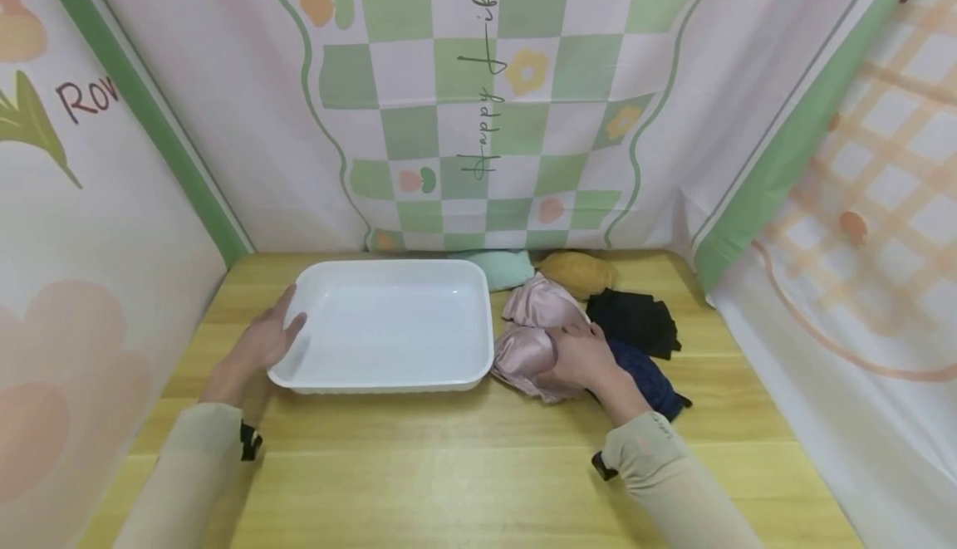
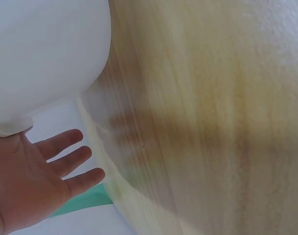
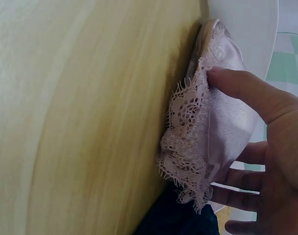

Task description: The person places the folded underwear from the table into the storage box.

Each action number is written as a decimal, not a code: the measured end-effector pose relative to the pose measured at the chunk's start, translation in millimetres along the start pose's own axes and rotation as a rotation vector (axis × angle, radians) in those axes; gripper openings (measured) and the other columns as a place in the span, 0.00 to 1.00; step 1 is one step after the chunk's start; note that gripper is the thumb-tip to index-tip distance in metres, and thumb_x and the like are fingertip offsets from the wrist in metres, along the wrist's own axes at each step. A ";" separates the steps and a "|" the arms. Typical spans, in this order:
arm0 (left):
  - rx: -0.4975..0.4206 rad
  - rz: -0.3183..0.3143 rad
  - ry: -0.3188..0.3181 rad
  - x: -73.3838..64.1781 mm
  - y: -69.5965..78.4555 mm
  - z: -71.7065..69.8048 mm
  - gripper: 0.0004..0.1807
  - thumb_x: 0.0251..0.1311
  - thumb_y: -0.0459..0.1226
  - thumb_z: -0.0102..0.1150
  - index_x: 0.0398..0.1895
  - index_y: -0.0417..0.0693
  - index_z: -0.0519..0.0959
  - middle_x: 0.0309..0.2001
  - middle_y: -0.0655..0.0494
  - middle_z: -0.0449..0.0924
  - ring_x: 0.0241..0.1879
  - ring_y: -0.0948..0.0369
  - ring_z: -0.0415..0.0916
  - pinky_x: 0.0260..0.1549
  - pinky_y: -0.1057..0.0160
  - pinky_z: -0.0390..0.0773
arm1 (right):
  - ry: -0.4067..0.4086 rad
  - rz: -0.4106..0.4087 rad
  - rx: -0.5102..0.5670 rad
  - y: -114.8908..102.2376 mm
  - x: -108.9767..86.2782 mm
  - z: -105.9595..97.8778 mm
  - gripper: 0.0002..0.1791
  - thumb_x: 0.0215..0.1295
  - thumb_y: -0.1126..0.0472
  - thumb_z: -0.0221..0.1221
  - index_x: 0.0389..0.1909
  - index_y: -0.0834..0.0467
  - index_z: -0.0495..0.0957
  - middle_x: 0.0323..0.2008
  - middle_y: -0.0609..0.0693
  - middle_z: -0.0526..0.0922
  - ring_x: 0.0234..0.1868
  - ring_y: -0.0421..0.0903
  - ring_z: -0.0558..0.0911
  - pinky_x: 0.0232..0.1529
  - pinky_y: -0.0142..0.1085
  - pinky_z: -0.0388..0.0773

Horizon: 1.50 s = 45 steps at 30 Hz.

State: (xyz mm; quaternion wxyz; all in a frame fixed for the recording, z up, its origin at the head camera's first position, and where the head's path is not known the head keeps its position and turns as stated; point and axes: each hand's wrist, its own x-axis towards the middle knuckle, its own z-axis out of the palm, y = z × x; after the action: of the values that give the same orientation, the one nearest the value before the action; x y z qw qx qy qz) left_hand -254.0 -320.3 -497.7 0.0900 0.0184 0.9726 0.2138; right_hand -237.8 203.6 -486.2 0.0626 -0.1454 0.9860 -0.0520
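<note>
Wood-grain desk [image 1: 449, 482]; left curtain [image 1: 90, 225], back curtain [image 1: 478, 117] reading "Happy Life" along the far edge, right curtain [image 1: 882, 200]. My left hand [image 1: 262, 341]: fingers straight, thumb over the left rim of the white tray [image 1: 389, 333], toward the desk's far left corner. Mint garment [image 1: 504, 270] at far edge, beside tray's far right corner. Pink bra [image 1: 523, 350] just right of tray; my right hand [image 1: 581, 355] grips it. Mustard garment [image 1: 577, 273] at far edge, black garment [image 1: 634, 323] toward far right corner, navy garment [image 1: 652, 379] nearer me. Left wrist view shows three spread fingers outside the tray, hidden in the head view; right wrist view shows my thumb on the bra's lace trim.
</note>
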 end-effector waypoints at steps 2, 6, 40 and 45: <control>-0.005 -0.004 -0.005 -0.1 0.5 0.3 0.44 0.73 0.65 0.17 0.79 0.53 0.23 0.75 0.23 0.42 0.71 0.25 0.48 0.69 0.29 0.51 | -0.004 0.003 -0.008 0.2 -0.1 0.4 0.46 0.48 0.35 0.70 0.66 0.55 0.74 0.63 0.59 0.77 0.69 0.61 0.69 0.68 0.69 0.57; -0.016 -0.014 -0.013 -0.6 1.4 0.7 0.44 0.72 0.67 0.18 0.79 0.54 0.22 0.76 0.25 0.40 0.71 0.24 0.48 0.69 0.29 0.51 | -0.015 0.008 -0.015 -0.4 0.2 0.4 0.47 0.48 0.34 0.70 0.67 0.55 0.72 0.65 0.60 0.76 0.70 0.62 0.68 0.69 0.69 0.55; -0.012 -0.020 -0.027 0.0 1.0 1.7 0.44 0.72 0.66 0.18 0.79 0.55 0.20 0.70 0.18 0.54 0.61 0.21 0.63 0.59 0.26 0.66 | 0.208 -0.183 -0.015 7.3 6.3 9.6 0.14 0.43 0.45 0.71 0.22 0.46 0.77 0.28 0.45 0.83 0.45 0.51 0.83 0.69 0.59 0.63; -0.023 -0.024 -0.029 -0.6 2.2 0.7 0.44 0.72 0.66 0.18 0.78 0.55 0.20 0.70 0.19 0.52 0.62 0.21 0.61 0.61 0.25 0.64 | 0.201 -0.174 0.010 9.8 6.2 5.9 0.13 0.44 0.45 0.70 0.21 0.44 0.76 0.27 0.43 0.82 0.43 0.51 0.83 0.67 0.58 0.66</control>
State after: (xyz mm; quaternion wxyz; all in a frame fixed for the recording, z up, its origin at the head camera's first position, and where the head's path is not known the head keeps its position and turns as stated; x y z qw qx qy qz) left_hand -253.3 -318.1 -497.3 0.1067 0.0085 0.9688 0.2234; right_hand -245.6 210.6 -493.8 -0.0405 -0.2239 0.9708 -0.0765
